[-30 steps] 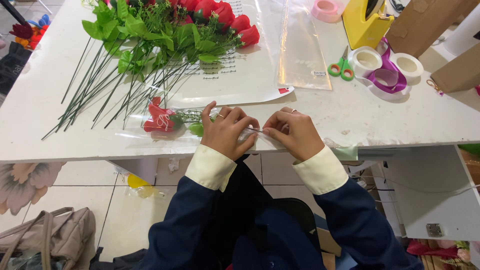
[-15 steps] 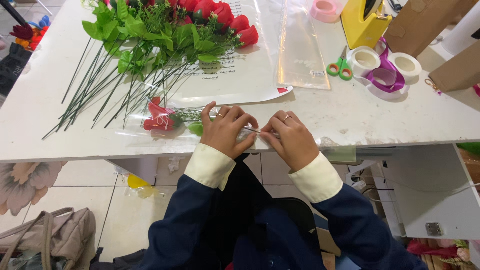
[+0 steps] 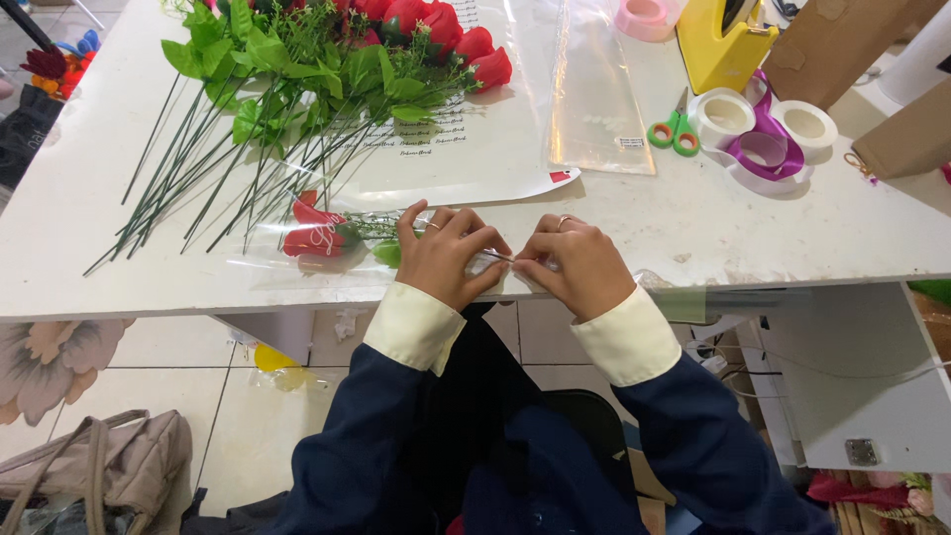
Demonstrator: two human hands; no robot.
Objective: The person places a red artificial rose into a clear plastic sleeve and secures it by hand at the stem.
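A single red artificial rose (image 3: 315, 236) in a clear plastic sleeve lies on the white table (image 3: 79, 198), its head pointing left. My left hand (image 3: 448, 256) is closed around the sleeve's stem end near the table's front edge. My right hand (image 3: 575, 266) pinches the same stem end from the right, fingertips touching those of the left hand. The stem itself is mostly hidden under my fingers.
A pile of red artificial roses (image 3: 327, 69) with long green stems lies on a printed sheet behind. Clear sleeves (image 3: 594, 89), green-handled scissors (image 3: 676, 131), ribbon rolls (image 3: 763, 139), a yellow tape dispenser (image 3: 723, 45) and cardboard boxes (image 3: 842, 40) stand at the right. A bag (image 3: 89, 476) rests on the floor.
Both hands have stayed on the wrapped stem, with only small finger shifts. The rose has not visibly moved.
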